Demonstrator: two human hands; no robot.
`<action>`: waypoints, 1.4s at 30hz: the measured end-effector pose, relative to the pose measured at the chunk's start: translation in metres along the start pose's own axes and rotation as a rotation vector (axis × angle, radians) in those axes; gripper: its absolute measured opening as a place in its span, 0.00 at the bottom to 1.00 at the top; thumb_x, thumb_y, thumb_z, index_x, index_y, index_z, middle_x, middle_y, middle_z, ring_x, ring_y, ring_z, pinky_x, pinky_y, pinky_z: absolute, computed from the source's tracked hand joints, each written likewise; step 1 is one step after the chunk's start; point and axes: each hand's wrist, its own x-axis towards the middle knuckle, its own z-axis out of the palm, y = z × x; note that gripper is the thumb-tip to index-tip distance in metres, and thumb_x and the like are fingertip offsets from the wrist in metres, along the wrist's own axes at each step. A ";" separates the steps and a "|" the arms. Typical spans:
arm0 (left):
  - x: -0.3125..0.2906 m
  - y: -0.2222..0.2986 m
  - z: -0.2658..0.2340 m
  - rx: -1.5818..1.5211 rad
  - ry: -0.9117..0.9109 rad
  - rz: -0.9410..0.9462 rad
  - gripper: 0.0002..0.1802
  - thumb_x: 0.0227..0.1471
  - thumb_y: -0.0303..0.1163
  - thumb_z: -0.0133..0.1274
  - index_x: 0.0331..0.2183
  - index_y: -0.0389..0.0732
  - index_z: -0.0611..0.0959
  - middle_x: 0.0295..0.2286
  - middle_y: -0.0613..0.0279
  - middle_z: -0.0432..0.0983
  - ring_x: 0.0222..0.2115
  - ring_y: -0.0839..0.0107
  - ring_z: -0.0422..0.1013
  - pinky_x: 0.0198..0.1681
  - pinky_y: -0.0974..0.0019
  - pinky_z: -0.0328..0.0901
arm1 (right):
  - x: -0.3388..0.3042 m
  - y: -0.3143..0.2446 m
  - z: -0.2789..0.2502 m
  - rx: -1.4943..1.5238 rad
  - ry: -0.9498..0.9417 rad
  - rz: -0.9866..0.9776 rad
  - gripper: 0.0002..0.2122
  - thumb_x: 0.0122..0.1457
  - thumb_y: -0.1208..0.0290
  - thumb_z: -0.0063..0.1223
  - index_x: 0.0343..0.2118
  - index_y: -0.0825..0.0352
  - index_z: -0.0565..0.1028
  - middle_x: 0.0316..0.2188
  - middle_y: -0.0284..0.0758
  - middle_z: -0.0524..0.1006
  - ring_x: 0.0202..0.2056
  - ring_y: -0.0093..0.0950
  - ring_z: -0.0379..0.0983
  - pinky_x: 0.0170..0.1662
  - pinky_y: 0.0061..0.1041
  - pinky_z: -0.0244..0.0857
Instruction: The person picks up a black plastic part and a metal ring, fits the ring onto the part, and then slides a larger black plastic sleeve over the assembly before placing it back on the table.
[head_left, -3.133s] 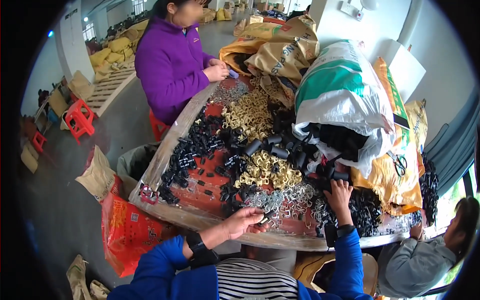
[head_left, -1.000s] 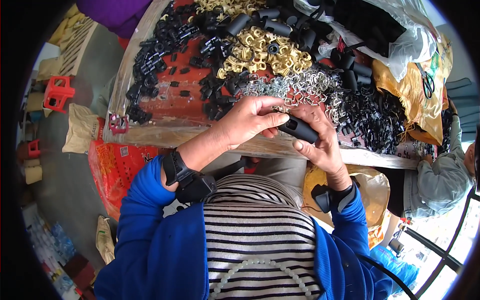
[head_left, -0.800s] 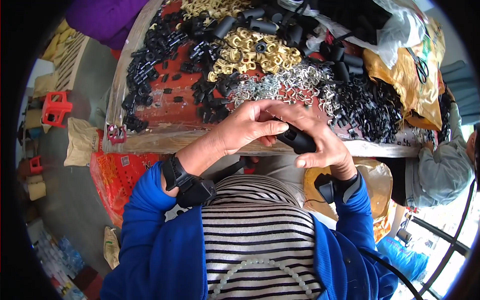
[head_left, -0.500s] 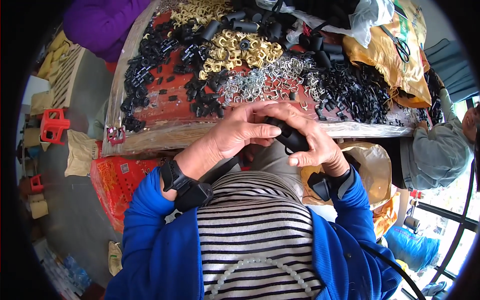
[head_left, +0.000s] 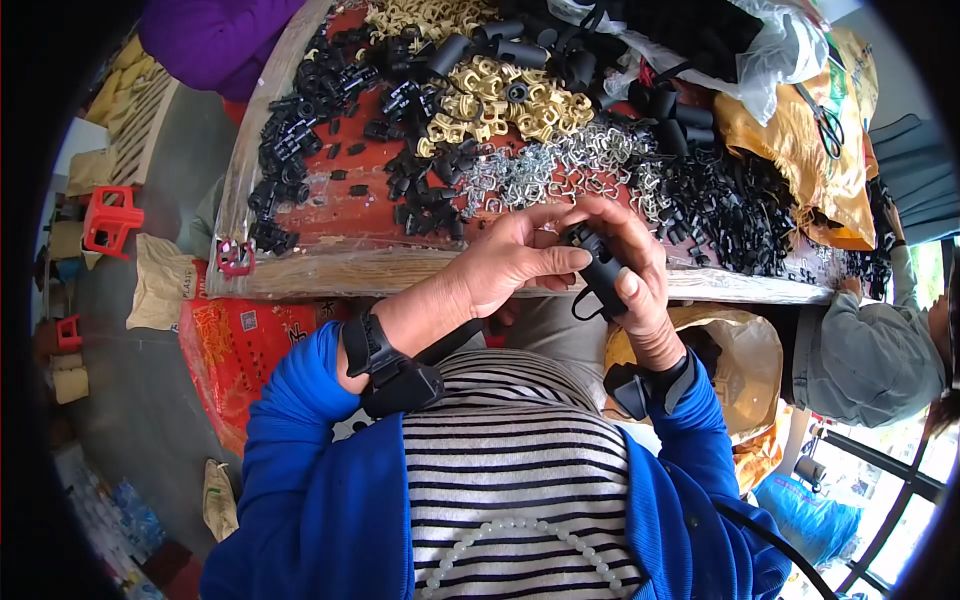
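- Head view: the right hand (head_left: 640, 275) is clamped on a black plastic part (head_left: 597, 268), close to the body, just before the near edge of the worktop (head_left: 330, 272).
- The left hand (head_left: 515, 260) closes its thumb and fingers on the same part from the left side, so both hands touch.
- A thin black loop (head_left: 583, 305) hangs under the part.
- On the worktop lie silver clips (head_left: 560, 170), yellow rings (head_left: 500, 105) and black pieces (head_left: 740, 215).
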 end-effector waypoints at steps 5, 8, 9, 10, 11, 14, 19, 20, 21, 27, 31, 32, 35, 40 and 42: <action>0.016 -0.005 -0.010 0.001 0.053 0.009 0.31 0.37 0.31 0.56 0.44 0.36 0.62 0.26 0.64 0.69 0.24 0.81 0.66 0.28 0.79 0.63 | 0.008 0.012 -0.007 0.077 0.088 0.027 0.34 0.39 0.46 0.46 0.40 0.75 0.61 0.31 0.39 0.67 0.35 0.27 0.64 0.41 0.24 0.57; 0.018 -0.007 -0.010 0.032 -0.024 0.108 0.33 0.37 0.32 0.56 0.45 0.34 0.59 0.27 0.62 0.69 0.25 0.81 0.65 0.28 0.79 0.62 | 0.007 0.012 -0.009 0.066 0.088 0.007 0.33 0.39 0.46 0.46 0.38 0.75 0.62 0.30 0.38 0.67 0.34 0.27 0.64 0.40 0.23 0.58; 0.017 -0.008 -0.008 0.034 -0.025 0.108 0.33 0.37 0.32 0.56 0.45 0.34 0.59 0.27 0.62 0.69 0.25 0.81 0.65 0.28 0.79 0.62 | 0.006 0.009 -0.011 0.040 0.080 -0.005 0.32 0.39 0.46 0.46 0.37 0.75 0.63 0.30 0.38 0.67 0.34 0.26 0.64 0.40 0.23 0.58; 0.016 -0.009 -0.006 0.052 -0.011 0.120 0.33 0.37 0.32 0.56 0.45 0.34 0.60 0.27 0.62 0.69 0.25 0.81 0.65 0.28 0.79 0.62 | 0.004 0.006 -0.011 0.014 0.072 -0.018 0.31 0.39 0.46 0.46 0.36 0.75 0.63 0.29 0.38 0.67 0.34 0.26 0.64 0.39 0.23 0.58; 0.014 -0.006 -0.001 0.073 0.005 0.138 0.33 0.37 0.32 0.56 0.44 0.33 0.60 0.27 0.62 0.69 0.25 0.81 0.65 0.27 0.79 0.62 | 0.003 0.004 -0.012 0.015 0.068 -0.026 0.31 0.39 0.46 0.46 0.36 0.75 0.63 0.29 0.38 0.67 0.34 0.26 0.64 0.39 0.23 0.58; 0.004 -0.007 0.006 0.130 0.008 0.149 0.31 0.38 0.32 0.55 0.44 0.34 0.61 0.28 0.62 0.69 0.25 0.81 0.65 0.28 0.79 0.62 | -0.007 -0.004 -0.012 -0.092 0.044 -0.026 0.30 0.40 0.46 0.46 0.33 0.74 0.64 0.28 0.37 0.67 0.33 0.26 0.65 0.38 0.23 0.58; -0.008 -0.006 -0.013 0.294 0.072 0.085 0.26 0.41 0.32 0.52 0.44 0.37 0.64 0.29 0.63 0.70 0.27 0.81 0.65 0.30 0.79 0.61 | -0.056 -0.014 -0.044 -0.193 0.182 -0.023 0.29 0.40 0.46 0.45 0.33 0.74 0.64 0.29 0.38 0.68 0.31 0.25 0.65 0.36 0.22 0.58; -0.011 -0.006 -0.018 0.340 0.112 0.060 0.26 0.41 0.32 0.52 0.43 0.37 0.64 0.29 0.64 0.70 0.27 0.81 0.65 0.30 0.79 0.61 | -0.064 -0.015 -0.048 -0.162 0.293 -0.019 0.29 0.41 0.46 0.45 0.34 0.74 0.64 0.29 0.39 0.68 0.30 0.25 0.65 0.35 0.22 0.58; -0.013 -0.009 -0.018 0.337 0.104 0.051 0.26 0.41 0.32 0.52 0.43 0.37 0.64 0.29 0.64 0.70 0.27 0.81 0.65 0.30 0.79 0.61 | -0.069 -0.017 -0.046 -0.165 0.303 -0.011 0.29 0.41 0.46 0.45 0.34 0.74 0.64 0.29 0.39 0.68 0.30 0.25 0.65 0.35 0.22 0.58; -0.009 -0.007 -0.001 0.249 -0.006 0.030 0.23 0.42 0.34 0.51 0.41 0.37 0.66 0.29 0.65 0.70 0.26 0.82 0.65 0.30 0.80 0.60 | -0.040 0.000 -0.027 -0.551 0.209 -0.470 0.26 0.43 0.51 0.46 0.34 0.75 0.65 0.28 0.41 0.68 0.29 0.29 0.65 0.33 0.27 0.59; -0.001 -0.001 -0.013 0.187 -0.002 0.003 0.22 0.40 0.32 0.53 0.39 0.34 0.68 0.26 0.65 0.71 0.25 0.81 0.65 0.28 0.79 0.61 | -0.034 0.006 -0.034 -0.818 0.139 -0.519 0.25 0.43 0.53 0.46 0.33 0.76 0.65 0.29 0.42 0.68 0.31 0.32 0.64 0.35 0.28 0.58; -0.002 0.002 -0.024 0.177 0.033 0.004 0.22 0.39 0.32 0.54 0.38 0.33 0.69 0.25 0.64 0.71 0.24 0.81 0.66 0.27 0.78 0.62 | -0.033 0.010 -0.037 -0.827 0.147 -0.472 0.25 0.43 0.54 0.46 0.32 0.76 0.65 0.29 0.43 0.68 0.31 0.32 0.64 0.36 0.28 0.57; -0.006 0.022 -0.062 0.277 0.188 0.079 0.20 0.41 0.32 0.52 0.38 0.36 0.69 0.26 0.66 0.70 0.24 0.82 0.65 0.28 0.79 0.61 | -0.055 0.006 -0.068 -0.899 0.273 -0.269 0.20 0.43 0.60 0.46 0.33 0.76 0.66 0.29 0.43 0.67 0.31 0.33 0.64 0.36 0.27 0.57; -0.002 0.052 -0.151 0.844 0.632 0.415 0.18 0.40 0.30 0.52 0.37 0.37 0.71 0.26 0.65 0.71 0.23 0.81 0.65 0.27 0.78 0.61 | -0.132 0.005 -0.130 -1.086 0.691 0.019 0.10 0.46 0.74 0.43 0.32 0.73 0.68 0.26 0.34 0.69 0.28 0.22 0.64 0.33 0.18 0.59; 0.001 0.061 -0.172 1.035 0.711 0.450 0.19 0.39 0.29 0.53 0.37 0.37 0.71 0.26 0.64 0.71 0.22 0.80 0.66 0.27 0.77 0.61 | -0.162 0.019 -0.149 -1.080 0.772 0.108 0.10 0.46 0.74 0.44 0.32 0.72 0.68 0.26 0.35 0.69 0.28 0.23 0.64 0.33 0.20 0.59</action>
